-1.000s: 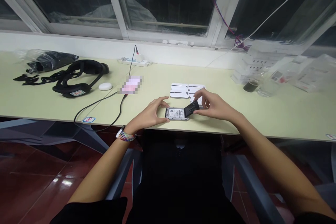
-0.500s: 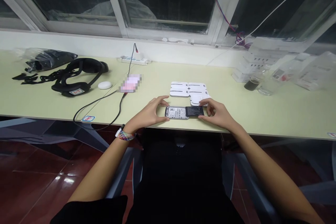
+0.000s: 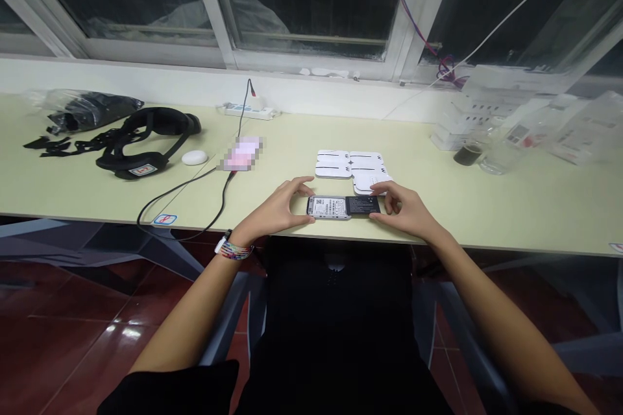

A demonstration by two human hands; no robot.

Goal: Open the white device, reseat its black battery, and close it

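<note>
Near the table's front edge lies a flat, pocket-sized electronic device (image 3: 329, 207) with its labelled inside facing up. My left hand (image 3: 287, 205) grips its left end between thumb and fingers. A thin black battery (image 3: 363, 205) with small printed text lies in line with the device, meeting its right end. My right hand (image 3: 399, 207) pinches the battery's right end between thumb and fingertips. Just behind my hands are several white rounded devices (image 3: 333, 165), set side by side with black lines on top. One white piece (image 3: 370, 183) is partly hidden by my right hand.
On the left are a black headset (image 3: 146, 142), a white rounded case (image 3: 194, 157), a blurred phone (image 3: 243, 154) on a cable, and a bagged black item (image 3: 95, 110). A power strip (image 3: 249, 111) sits by the wall. White boxes (image 3: 467, 110) and a dark-liquid cup (image 3: 468, 154) stand right.
Both hands keep their grips on the device and the battery. Only a very slight shift of the view and hands shows.
</note>
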